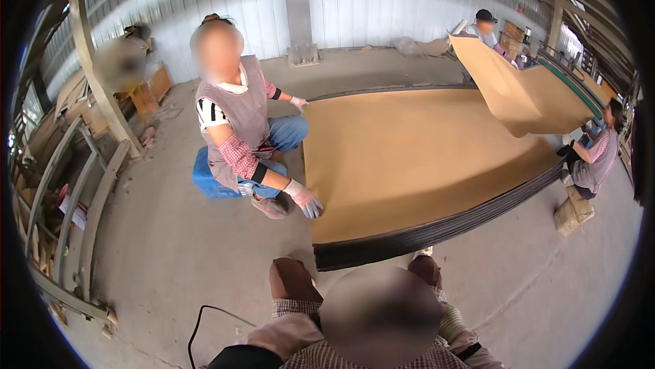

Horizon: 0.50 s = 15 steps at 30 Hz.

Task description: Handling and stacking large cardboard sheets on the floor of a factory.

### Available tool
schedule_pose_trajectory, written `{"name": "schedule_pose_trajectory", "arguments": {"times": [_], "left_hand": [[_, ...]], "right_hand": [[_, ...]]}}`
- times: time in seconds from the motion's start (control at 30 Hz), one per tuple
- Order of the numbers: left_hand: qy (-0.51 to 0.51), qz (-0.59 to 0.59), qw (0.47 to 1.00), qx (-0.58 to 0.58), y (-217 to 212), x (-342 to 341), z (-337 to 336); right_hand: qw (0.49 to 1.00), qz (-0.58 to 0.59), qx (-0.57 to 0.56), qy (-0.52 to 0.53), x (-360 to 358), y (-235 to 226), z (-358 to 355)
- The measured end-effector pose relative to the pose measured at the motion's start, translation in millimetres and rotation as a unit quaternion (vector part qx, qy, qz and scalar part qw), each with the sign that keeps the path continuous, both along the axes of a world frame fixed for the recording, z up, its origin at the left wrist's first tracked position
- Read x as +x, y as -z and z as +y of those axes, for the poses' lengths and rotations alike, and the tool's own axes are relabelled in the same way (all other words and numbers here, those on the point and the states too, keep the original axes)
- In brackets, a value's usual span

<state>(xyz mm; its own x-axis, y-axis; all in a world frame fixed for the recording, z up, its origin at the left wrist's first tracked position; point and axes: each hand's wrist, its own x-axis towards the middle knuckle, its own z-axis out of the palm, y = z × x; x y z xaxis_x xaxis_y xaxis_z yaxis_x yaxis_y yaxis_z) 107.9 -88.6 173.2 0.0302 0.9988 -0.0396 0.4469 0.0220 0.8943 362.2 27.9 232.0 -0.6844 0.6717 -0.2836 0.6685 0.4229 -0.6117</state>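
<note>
My left hand (290, 333), in a pale pinkish glove, lies over my lap at the bottom of the head view. A dark round blur hides its fingers. On the other side of that blur, my right hand (461, 336) shows only in part near my right thigh, fingers hidden. Nothing shows in either hand. Just beyond my knees is a low stack of large thin sheets (409, 243), dark at the edges, with a tan top sheet (423, 144). At its left end a crouching co-worker in gloves touches the sheet's edge with both hands.
Two more people at the far right hold a curling tan sheet (525, 89) above the stack. A metal frame (71, 198) and scrap boards stand at the left. A black cable (198, 321) lies on the floor near my left side. One person sits by a box (573, 210).
</note>
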Motion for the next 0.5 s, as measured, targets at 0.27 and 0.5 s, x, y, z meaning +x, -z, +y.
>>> {"name": "schedule_pose_trajectory", "arguments": {"times": [0.27,0.5], "left_hand": [[-0.352,0.259,0.879,-0.188,-46.5,-64.6,-143.9],[-0.353,0.202,0.825,-0.391,-21.2,-59.7,-171.3]], "right_hand": [[0.997,0.014,0.017,-0.074,-13.2,32.8,13.6],[0.996,0.074,0.032,-0.036,-31.3,59.3,29.8]]}}
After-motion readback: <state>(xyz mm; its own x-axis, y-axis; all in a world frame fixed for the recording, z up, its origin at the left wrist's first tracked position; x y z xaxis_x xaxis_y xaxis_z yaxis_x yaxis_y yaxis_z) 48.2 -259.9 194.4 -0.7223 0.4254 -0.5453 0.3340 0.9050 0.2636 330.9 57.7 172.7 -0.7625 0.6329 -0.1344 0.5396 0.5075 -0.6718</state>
